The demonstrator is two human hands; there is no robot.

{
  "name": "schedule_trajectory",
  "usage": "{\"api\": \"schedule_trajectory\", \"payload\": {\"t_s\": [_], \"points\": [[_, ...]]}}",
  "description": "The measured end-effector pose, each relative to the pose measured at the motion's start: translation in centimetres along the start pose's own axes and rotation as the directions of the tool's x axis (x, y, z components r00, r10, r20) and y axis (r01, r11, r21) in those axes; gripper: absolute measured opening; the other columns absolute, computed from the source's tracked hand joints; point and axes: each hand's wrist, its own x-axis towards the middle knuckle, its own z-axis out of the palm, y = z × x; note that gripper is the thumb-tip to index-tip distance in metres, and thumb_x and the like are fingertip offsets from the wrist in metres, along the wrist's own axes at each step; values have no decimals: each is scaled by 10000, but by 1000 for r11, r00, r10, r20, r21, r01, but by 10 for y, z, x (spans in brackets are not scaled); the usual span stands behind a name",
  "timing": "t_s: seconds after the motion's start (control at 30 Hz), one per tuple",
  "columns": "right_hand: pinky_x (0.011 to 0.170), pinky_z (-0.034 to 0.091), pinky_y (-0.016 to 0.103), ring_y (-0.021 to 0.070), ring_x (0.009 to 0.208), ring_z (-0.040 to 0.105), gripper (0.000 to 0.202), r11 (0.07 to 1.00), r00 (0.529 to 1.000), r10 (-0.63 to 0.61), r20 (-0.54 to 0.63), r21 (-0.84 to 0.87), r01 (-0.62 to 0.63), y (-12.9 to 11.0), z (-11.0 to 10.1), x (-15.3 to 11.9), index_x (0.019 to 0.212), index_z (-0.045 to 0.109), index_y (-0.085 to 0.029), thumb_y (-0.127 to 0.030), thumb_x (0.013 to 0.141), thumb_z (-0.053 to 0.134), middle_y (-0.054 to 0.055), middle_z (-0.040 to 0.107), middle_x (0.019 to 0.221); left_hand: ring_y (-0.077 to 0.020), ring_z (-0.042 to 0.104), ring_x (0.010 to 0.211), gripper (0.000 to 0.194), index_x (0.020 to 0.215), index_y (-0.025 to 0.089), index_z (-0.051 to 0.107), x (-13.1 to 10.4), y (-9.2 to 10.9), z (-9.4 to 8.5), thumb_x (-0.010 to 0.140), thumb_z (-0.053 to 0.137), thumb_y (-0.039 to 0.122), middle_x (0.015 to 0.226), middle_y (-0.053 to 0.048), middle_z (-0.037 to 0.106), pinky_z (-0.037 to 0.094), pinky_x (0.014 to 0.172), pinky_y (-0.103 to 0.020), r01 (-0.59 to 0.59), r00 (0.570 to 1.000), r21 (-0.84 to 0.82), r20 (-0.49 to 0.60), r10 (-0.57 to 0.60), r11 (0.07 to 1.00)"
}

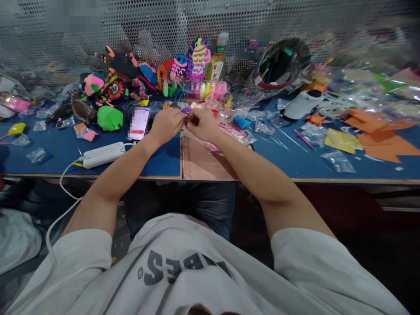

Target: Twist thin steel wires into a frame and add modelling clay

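My left hand (166, 124) and my right hand (204, 125) meet fingertip to fingertip above the table's middle. Both have their fingers closed in a pinch. Whatever sits between them is too small and too hidden to name. Under my right hand lies a pinkish board (205, 164), with small bits of pink and clear plastic by its right side. A phone (139, 124) with a lit screen lies just left of my left hand. Right behind the hands are small colourful pieces, one of them purple (187, 110).
At the back stand a fish-shaped craft (198, 59), a bottle with a white cap (219, 57) and stacked colourful tubs (210, 90). A white power bank (104, 155) and green lump (110, 118) lie left. Orange sheets (377, 140) and a round container (282, 65) are right.
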Motion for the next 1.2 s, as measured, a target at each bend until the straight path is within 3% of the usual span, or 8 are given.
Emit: {"api": "schedule_trajectory", "payload": {"t_s": [0.33, 0.6, 0.73, 0.83, 0.97, 1.07, 1.13, 1.2], "points": [[822, 425, 360, 222, 788, 562, 54, 965, 981, -129, 145, -211, 158, 22, -12, 5, 907, 696, -246, -250, 854, 707, 42, 691, 842, -363, 724, 1098, 366, 1084, 191, 789, 2, -6, 4, 1114, 448, 322, 1067, -180, 807, 538, 926, -527, 25, 999, -75, 27, -23, 997], [901, 503, 433, 303, 970, 703, 170, 849, 925, -310, 220, -375, 374, 30, -19, 8, 1055, 747, -233, -318, 993, 614, 144, 787, 1082, -335, 714, 1090, 294, 1047, 228, 777, 3, -8, 1, 1099, 501, 316, 1018, -129, 807, 545, 992, -513, 50, 999, -150, -10, -52, 987], [923, 531, 441, 297, 1031, 731, 226, 819, 917, -374, 137, -415, 396, 29, -21, 9, 1083, 754, -240, -360, 1082, 563, 146, 803, 1152, -325, 716, 1128, 298, 1088, 218, 773, 8, -5, -13, 1128, 513, 358, 1084, -128, 818, 539, 1021, -490, 79, 995, -232, -38, -91, 969], [829, 561, 413, 233, 827, 698, 272, 853, 901, -432, -33, -340, 396, 28, -17, 9, 1064, 748, -246, -439, 1106, 560, 92, 785, 984, -289, 736, 1099, 245, 1084, 212, 776, 16, 2, -29, 1116, 562, 327, 1095, -116, 815, 544, 985, -425, 157, 982, -348, -40, -182, 924], [615, 521, 342, 173, 630, 644, 441, 929, 905, -369, -212, -107, 354, 17, -9, 7, 971, 709, -248, -643, 1108, 570, 30, 723, 799, -238, 747, 962, 171, 1064, 193, 793, 29, 12, -48, 1067, 658, 298, 988, -83, 811, 559, 887, -361, 255, 956, -562, 23, -293, 787], [563, 535, 311, 143, 587, 659, 537, 956, 948, -221, -228, 144, 257, 0, -7, 4, 958, 697, -258, -781, 1054, 617, 10, 718, 810, -215, 741, 914, 122, 1004, 193, 783, 37, 16, -63, 1034, 723, 295, 921, -64, 787, 563, 837, -345, 273, 932, -720, 33, -361, 638], [550, 542, 296, 129, 565, 652, 554, 939, 971, -155, -185, 277, 203, -11, -8, 3, 923, 693, -257, -804, 1010, 679, 1, 710, 790, -169, 693, 798, 77, 970, 211, 769, 41, 16, -72, 1016, 746, 269, 864, -37, 759, 548, 749, -317, 272, 899, -848, 55, -435, 455], [550, 547, 290, 127, 556, 651, 561, 917, 989, -93, -117, 377, 131, -18, -9, 2, 884, 691, -254, -806, 959, 750, -5, 716, 763, -118, 580, 629, 77, 945, 228, 756, 42, 16, -77, 1016, 730, 241, 789, -11, 719, 479, 602, -287, 275, 857, -941, 149, -493, 194]]}}
